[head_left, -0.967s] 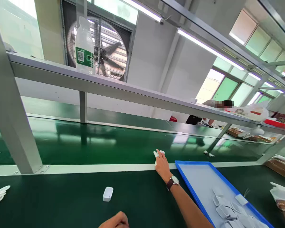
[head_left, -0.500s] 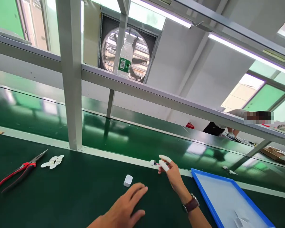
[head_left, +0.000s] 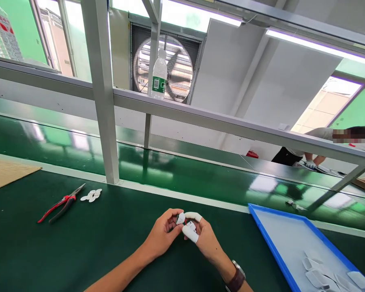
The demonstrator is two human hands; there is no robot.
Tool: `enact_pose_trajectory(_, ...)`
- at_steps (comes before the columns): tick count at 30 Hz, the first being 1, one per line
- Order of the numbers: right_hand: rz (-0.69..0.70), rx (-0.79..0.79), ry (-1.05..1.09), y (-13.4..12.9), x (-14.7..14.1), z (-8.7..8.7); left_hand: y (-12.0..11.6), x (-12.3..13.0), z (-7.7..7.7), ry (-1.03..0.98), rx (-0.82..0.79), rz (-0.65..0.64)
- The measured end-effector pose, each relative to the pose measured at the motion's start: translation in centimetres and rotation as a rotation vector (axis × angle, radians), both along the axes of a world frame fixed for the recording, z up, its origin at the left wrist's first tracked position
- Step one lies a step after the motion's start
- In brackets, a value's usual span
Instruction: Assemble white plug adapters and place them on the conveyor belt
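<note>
Two hands, one small white part with red wires (possibly a connector).
Left hand and right hand pinch it together; thin wires could snag on the finger cots and tear.

Two hands meet at lower centre: the left hand and the right hand, sharing one small white part. One pair of red-handled pliers lies at left, beside one cluster of white discs. One blue tray sits at lower right; one bottle stands at upper centre.
</note>
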State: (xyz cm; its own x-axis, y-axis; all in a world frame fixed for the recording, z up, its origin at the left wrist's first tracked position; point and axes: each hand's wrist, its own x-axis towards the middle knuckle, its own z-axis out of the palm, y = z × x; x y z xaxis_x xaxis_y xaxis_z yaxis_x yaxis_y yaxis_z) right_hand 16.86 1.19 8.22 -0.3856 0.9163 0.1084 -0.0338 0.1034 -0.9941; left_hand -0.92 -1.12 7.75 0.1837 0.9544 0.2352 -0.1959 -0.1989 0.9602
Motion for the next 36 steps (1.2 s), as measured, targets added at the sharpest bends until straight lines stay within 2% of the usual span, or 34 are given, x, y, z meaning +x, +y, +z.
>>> enact_pose_trajectory(5,-0.168,0.309,-0.266,-0.3,0.4,-1.7,0.5,-0.1,-0.9,-0.018,-0.169,0.046)
enact_pose_trajectory(10,-0.237,0.636,-0.335,-0.2,1.5,-1.7,0.3,-0.4,-0.2,-0.034,-0.240,-0.110)
enact_pose_trajectory(12,-0.221,0.650,-0.338,-0.2,1.9,-1.5,0.1,-0.6,0.5,-0.027,-0.256,-0.199)
enact_pose_trajectory(15,-0.176,0.585,-0.341,-0.4,2.3,-1.3,-0.2,-1.0,1.0,-0.034,-0.272,-0.306)
enact_pose_trajectory(21,0.055,0.464,-0.199,-1.2,2.6,-0.7,-0.6,-1.6,0.6,-0.094,-0.308,-0.353)
enact_pose_trajectory(23,0.072,0.442,-0.167,-1.3,2.4,-0.5,-0.6,-2.0,0.7,-0.044,-0.344,-0.357)
enact_pose_trajectory(25,0.028,0.447,-0.163,-1.4,2.3,-0.4,-0.3,-2.7,0.7,0.081,-0.308,-0.283)
enact_pose_trajectory(26,-0.009,0.458,-0.165,-1.4,2.2,-0.3,0.0,-3.1,0.6,0.178,-0.241,-0.186)
enact_pose_trajectory(29,-0.140,0.498,-0.180,-1.3,2.2,-0.3,1.2,-4.4,-0.4,0.542,0.051,0.227)
enact_pose_trajectory(30,-0.172,0.522,-0.184,-1.2,2.1,-0.4,1.7,-4.6,-0.9,0.652,0.125,0.330)
enact_pose_trajectory(32,-0.201,0.595,-0.184,-1.1,2.0,-0.6,2.4,-4.7,-2.1,0.812,0.224,0.393)
enact_pose_trajectory(36,-0.208,0.742,-0.169,-1.2,1.7,-0.9,2.8,-3.6,-3.6,0.889,0.339,0.334)
